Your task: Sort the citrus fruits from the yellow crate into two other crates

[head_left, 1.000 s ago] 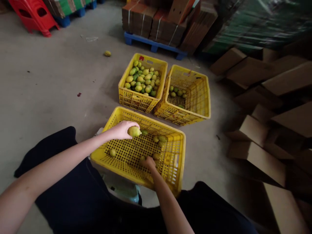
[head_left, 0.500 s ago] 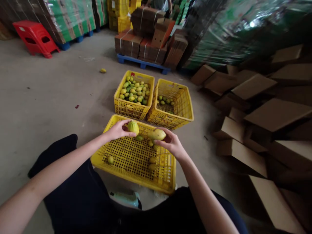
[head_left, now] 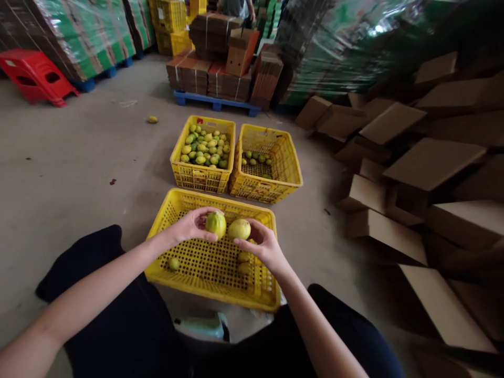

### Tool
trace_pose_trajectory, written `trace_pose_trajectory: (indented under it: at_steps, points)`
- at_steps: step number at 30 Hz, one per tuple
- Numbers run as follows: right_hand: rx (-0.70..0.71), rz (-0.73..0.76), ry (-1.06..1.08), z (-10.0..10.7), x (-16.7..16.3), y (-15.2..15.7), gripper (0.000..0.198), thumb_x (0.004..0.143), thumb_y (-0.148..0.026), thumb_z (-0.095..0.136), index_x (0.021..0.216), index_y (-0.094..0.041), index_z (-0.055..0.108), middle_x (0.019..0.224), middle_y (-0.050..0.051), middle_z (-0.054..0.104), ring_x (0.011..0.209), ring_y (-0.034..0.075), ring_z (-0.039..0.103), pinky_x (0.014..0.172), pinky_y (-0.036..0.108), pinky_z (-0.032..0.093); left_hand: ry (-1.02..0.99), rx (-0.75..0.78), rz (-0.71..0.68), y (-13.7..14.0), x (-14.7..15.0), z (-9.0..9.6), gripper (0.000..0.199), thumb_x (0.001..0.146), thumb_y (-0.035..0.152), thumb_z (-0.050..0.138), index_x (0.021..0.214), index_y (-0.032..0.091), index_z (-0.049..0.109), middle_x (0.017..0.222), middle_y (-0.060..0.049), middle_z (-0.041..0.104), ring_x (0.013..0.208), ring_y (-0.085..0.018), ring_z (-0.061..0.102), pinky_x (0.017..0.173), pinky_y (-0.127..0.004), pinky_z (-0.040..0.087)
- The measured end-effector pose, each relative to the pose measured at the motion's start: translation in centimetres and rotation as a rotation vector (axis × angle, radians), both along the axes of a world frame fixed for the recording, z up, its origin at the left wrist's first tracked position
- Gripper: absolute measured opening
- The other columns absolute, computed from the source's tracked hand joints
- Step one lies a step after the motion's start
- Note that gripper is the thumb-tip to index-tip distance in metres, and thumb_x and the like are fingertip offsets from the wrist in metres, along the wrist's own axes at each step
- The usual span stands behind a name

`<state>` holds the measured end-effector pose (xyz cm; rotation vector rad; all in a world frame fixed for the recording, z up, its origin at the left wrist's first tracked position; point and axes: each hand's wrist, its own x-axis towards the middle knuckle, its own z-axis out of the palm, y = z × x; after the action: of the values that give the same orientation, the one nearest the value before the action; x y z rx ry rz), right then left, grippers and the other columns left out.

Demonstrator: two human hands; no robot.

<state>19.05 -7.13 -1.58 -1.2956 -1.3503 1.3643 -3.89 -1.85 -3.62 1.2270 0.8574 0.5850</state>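
My left hand (head_left: 198,226) grips a green-yellow lemon (head_left: 216,225) with faint ridges, thumb below and fingers behind. A paler yellow lemon (head_left: 239,230) sits in the grasp of my right hand (head_left: 264,243), its end turned toward me. The two fruits are held side by side with a small gap. Both are over the nearest yellow crate (head_left: 212,299), whose perforated floor shows. Inside it, one lemon (head_left: 174,263) lies at the left and a few others (head_left: 244,268) lie at the right, partly hidden by my right hand.
Beyond stand a yellow crate (head_left: 202,181) heaped with lemons and another crate (head_left: 287,163) holding several. One lemon (head_left: 152,119) lies on the floor. Cardboard boxes (head_left: 433,163) crowd the right side. A red stool (head_left: 37,76) and a blue pallet (head_left: 216,102) are farther back.
Both hands have come lower and nearer to me, still holding their lemons. The right one has turned from lengthwise to end-on. The view has shifted slightly right.
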Motion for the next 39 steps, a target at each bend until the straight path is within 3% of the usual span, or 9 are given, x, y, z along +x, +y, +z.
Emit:
trace_pose_trajectory:
  at_steps: [3, 8, 17, 21, 28, 36, 39]
  points:
    - [0.060, -0.011, -0.071, 0.1, -0.3, 0.2, 0.046, 0.062, -0.045, 0.082, 0.096, -0.019, 0.063, 0.081, 0.002, 0.067, 0.074, 0.017, 0.062, 0.073, 0.034, 0.053, 0.023, -0.020, -0.053, -0.4, 0.2, -0.3, 0.072, 0.052, 0.019, 0.089, 0.118, 0.024, 0.060, 0.109, -0.004, 0.068, 0.096, -0.019, 0.064, 0.090, -0.039, 0.049]
    - [0.116, -0.042, -0.123, 0.6, -0.8, 0.3, 0.047, 0.062, -0.044, 0.082, 0.098, -0.020, 0.063, 0.083, 0.002, 0.067, 0.076, 0.018, 0.062, 0.075, 0.036, 0.053, 0.012, -0.009, -0.028, -0.3, 0.0, -0.7, 0.070, 0.052, 0.020, 0.088, 0.117, 0.023, 0.061, 0.111, -0.005, 0.068, 0.103, -0.021, 0.061, 0.094, -0.040, 0.047]
    - [-0.013, 0.000, 0.293, 1.4, -2.6, 0.9, 0.053, 0.061, -0.034, 0.083, 0.096, -0.027, 0.043, 0.086, -0.003, 0.063, 0.076, 0.015, 0.062, 0.072, 0.029, 0.051, -0.174, 0.003, 0.080, 0.4, -0.2, -1.4, 0.067, 0.057, 0.024, 0.085, 0.119, 0.022, 0.059, 0.126, -0.009, 0.063, 0.119, -0.024, 0.057, 0.105, -0.042, 0.042]
    - [0.009, -0.006, 0.257, 0.9, -3.1, 1.5, 0.055, 0.059, -0.032, 0.084, 0.094, -0.027, 0.041, 0.087, -0.004, 0.062, 0.078, 0.014, 0.062, 0.075, 0.029, 0.051, -0.212, 0.048, 0.102, 0.3, -0.2, -0.8, 0.063, 0.060, 0.020, 0.082, 0.118, 0.023, 0.059, 0.121, -0.006, 0.064, 0.113, -0.022, 0.058, 0.104, -0.042, 0.042]
    - [0.177, -0.053, 0.132, -0.3, -2.8, 1.9, 0.052, 0.060, -0.036, 0.085, 0.096, -0.026, 0.049, 0.095, -0.001, 0.059, 0.083, 0.016, 0.062, 0.078, 0.032, 0.052, -0.107, 0.164, 0.152, 0.2, -0.4, -0.8, 0.065, 0.056, 0.025, 0.088, 0.117, 0.027, 0.064, 0.110, -0.003, 0.061, 0.102, -0.021, 0.057, 0.094, -0.042, 0.046]
    - [0.246, -0.069, 0.076, -0.7, -3.0, 1.8, 0.046, 0.063, -0.035, 0.083, 0.096, -0.027, 0.051, 0.099, 0.001, 0.058, 0.088, 0.017, 0.062, 0.080, 0.034, 0.054, -0.115, 0.269, 0.180, 0.1, -0.6, -0.7, 0.058, 0.060, 0.024, 0.087, 0.114, 0.032, 0.069, 0.111, -0.002, 0.057, 0.105, -0.020, 0.055, 0.089, -0.036, 0.048]
    - [0.203, -0.082, 0.103, -0.5, -3.0, 1.8, 0.048, 0.060, -0.033, 0.085, 0.094, -0.027, 0.052, 0.097, 0.000, 0.059, 0.085, 0.016, 0.062, 0.078, 0.033, 0.054, -0.102, 0.275, 0.177, 0.1, -0.6, -0.5, 0.059, 0.058, 0.023, 0.088, 0.114, 0.030, 0.069, 0.112, -0.003, 0.058, 0.105, -0.020, 0.056, 0.089, -0.034, 0.048]
